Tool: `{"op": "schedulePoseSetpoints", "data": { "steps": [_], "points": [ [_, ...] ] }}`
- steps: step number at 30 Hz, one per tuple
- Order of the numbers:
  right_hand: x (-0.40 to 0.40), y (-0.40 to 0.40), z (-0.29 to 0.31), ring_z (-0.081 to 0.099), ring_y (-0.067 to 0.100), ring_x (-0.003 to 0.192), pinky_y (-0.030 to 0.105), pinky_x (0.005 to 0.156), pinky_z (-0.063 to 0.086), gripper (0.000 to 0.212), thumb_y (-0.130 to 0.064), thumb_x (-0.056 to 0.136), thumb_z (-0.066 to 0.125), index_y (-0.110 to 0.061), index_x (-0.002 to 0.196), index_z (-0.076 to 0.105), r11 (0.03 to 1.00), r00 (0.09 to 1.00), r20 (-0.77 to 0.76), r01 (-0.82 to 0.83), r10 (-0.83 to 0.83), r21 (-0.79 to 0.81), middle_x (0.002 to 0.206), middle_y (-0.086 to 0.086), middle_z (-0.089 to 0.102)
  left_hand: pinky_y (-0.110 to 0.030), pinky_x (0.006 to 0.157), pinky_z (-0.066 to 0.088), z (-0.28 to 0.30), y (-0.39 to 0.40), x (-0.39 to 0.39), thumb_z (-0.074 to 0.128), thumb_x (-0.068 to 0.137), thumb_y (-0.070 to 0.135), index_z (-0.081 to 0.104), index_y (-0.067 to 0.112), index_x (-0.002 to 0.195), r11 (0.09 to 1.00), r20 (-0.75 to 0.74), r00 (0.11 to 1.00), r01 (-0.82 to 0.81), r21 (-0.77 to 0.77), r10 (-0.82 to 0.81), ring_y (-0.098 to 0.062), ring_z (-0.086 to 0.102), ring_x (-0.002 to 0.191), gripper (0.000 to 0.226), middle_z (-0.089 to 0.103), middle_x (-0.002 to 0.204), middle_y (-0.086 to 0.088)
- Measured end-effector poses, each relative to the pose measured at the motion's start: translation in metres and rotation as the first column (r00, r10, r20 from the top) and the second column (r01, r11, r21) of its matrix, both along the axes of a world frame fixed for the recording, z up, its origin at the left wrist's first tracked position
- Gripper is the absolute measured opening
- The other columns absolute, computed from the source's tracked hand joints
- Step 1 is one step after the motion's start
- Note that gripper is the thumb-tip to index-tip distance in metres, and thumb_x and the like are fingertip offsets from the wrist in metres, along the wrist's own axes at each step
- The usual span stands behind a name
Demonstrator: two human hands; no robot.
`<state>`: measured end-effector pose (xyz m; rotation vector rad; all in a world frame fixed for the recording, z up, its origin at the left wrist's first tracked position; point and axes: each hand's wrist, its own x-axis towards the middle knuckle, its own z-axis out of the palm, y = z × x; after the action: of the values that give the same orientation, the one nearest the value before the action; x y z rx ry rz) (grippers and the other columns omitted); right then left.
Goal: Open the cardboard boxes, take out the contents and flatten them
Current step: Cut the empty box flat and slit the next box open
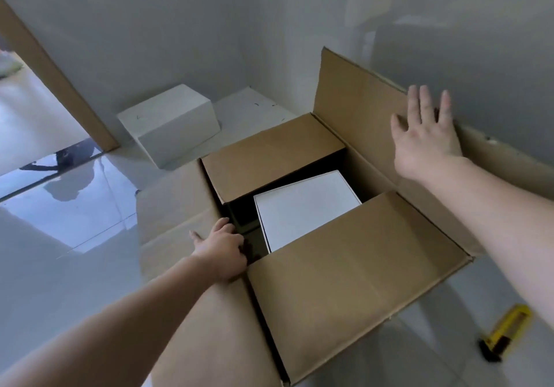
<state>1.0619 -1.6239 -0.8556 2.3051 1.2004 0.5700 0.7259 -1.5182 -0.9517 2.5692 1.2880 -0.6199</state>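
A large brown cardboard box (pixel 344 281) stands on the floor in front of me with its top flaps partly open. Inside it lies a white box (pixel 302 209), half hidden under the near inner flap. My left hand (pixel 220 250) grips the left rim of the cardboard box, fingers curled over the edge into the opening. My right hand (pixel 425 134) presses flat, fingers spread, against the raised right flap (pixel 353 98), pushing it toward the wall. The far inner flap (pixel 269 158) lies nearly level over the back of the opening.
A second white box (pixel 171 122) sits on the pale tiled floor at the back left, near the wall corner. A yellow utility knife (pixel 503 335) lies on the floor at the right. A wooden door frame (pixel 60 80) stands at the left.
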Motion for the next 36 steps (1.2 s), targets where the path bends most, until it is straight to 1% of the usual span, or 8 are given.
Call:
{"op": "schedulePoseSetpoints", "data": {
  "steps": [9,12,14,18,22,25,30,36],
  "points": [
    [-0.004,0.017,-0.046,-0.013,0.043,0.144,0.059,0.113,-0.007,0.071,-0.060,0.093,0.030,-0.023,0.152,0.018,0.993,0.981,-0.190,0.022,-0.044,-0.117,0.159,0.020,-0.009,-0.054,0.114,0.018,-0.009,0.010,-0.024,0.044,0.077,0.002,0.026,0.025,0.146,0.931,0.163,0.921,-0.332,-0.151,0.354,-0.035,-0.021,0.143,0.074,-0.032,0.153,-0.004],
    [-0.013,0.025,-0.064,-0.010,0.044,0.144,0.060,0.113,-0.002,0.073,-0.063,0.093,0.028,-0.023,0.152,0.015,0.987,0.950,-0.304,0.031,-0.077,-0.155,0.159,0.020,-0.008,-0.036,0.099,0.042,-0.008,0.021,-0.043,0.043,0.081,0.002,0.028,0.021,0.147,0.869,0.178,0.860,-0.435,-0.235,0.478,-0.039,0.015,0.142,0.070,-0.012,0.157,-0.013],
    [-0.023,0.029,-0.074,-0.007,0.045,0.144,0.058,0.114,0.002,0.073,-0.061,0.094,0.028,-0.022,0.153,0.009,0.984,0.905,-0.411,0.037,-0.108,-0.175,0.159,0.020,-0.008,-0.026,0.066,0.049,-0.006,0.024,-0.054,0.040,0.083,-0.001,0.029,0.019,0.147,0.833,0.215,0.819,-0.461,-0.307,0.532,-0.032,0.048,0.112,0.068,0.019,0.150,-0.015],
    [-0.046,0.035,-0.094,0.003,0.045,0.144,0.052,0.116,0.015,0.079,-0.054,0.097,0.031,-0.016,0.153,-0.011,0.979,0.739,-0.646,0.097,-0.192,-0.180,0.159,0.020,-0.011,-0.019,0.043,0.041,-0.014,0.025,-0.069,0.041,0.082,-0.007,0.030,0.020,0.145,0.811,0.326,0.752,-0.465,-0.355,0.573,-0.017,0.058,0.074,0.069,0.046,0.126,-0.009],
    [-0.058,0.034,-0.105,0.022,0.042,0.142,0.050,0.112,0.028,0.082,-0.052,0.098,0.031,-0.013,0.150,-0.020,0.975,0.646,-0.732,0.161,-0.219,-0.150,0.159,0.022,-0.004,-0.028,0.057,0.051,-0.016,0.022,-0.063,0.044,0.078,0.000,0.036,0.019,0.139,0.828,0.304,0.772,-0.491,-0.272,0.558,-0.023,0.060,0.081,0.065,0.048,0.112,-0.006],
    [-0.064,0.033,-0.106,0.004,0.041,0.145,0.055,0.117,0.010,0.080,-0.055,0.097,0.030,-0.014,0.152,-0.011,0.986,0.767,-0.623,0.079,-0.154,-0.147,0.159,0.021,-0.011,-0.034,0.078,0.050,-0.014,0.023,-0.057,0.042,0.078,0.005,0.038,0.014,0.135,0.864,0.186,0.845,-0.473,-0.174,0.501,-0.031,0.052,0.099,0.058,0.031,0.134,-0.013],
    [-0.079,0.032,-0.092,-0.007,0.036,0.147,0.053,0.118,-0.001,0.078,-0.046,0.096,0.041,-0.018,0.154,-0.005,0.973,0.833,-0.553,-0.121,-0.009,-0.199,0.158,0.019,-0.016,-0.048,0.117,0.001,-0.007,0.031,-0.049,0.045,0.082,0.012,0.040,0.017,0.131,0.978,0.181,0.968,-0.190,0.082,0.173,-0.026,-0.012,0.146,0.049,-0.011,0.158,-0.015],
    [-0.088,0.027,-0.051,0.006,0.035,0.147,0.052,0.118,0.008,0.084,-0.049,0.091,0.054,-0.017,0.153,0.008,0.964,0.817,-0.577,-0.157,0.004,-0.216,0.159,0.018,0.003,-0.036,0.111,0.023,0.013,0.033,-0.021,0.046,0.089,0.019,0.051,0.016,0.130,0.997,0.325,0.946,-0.041,0.072,0.015,-0.028,0.029,0.134,0.041,0.030,0.146,-0.009]
  ]
}}
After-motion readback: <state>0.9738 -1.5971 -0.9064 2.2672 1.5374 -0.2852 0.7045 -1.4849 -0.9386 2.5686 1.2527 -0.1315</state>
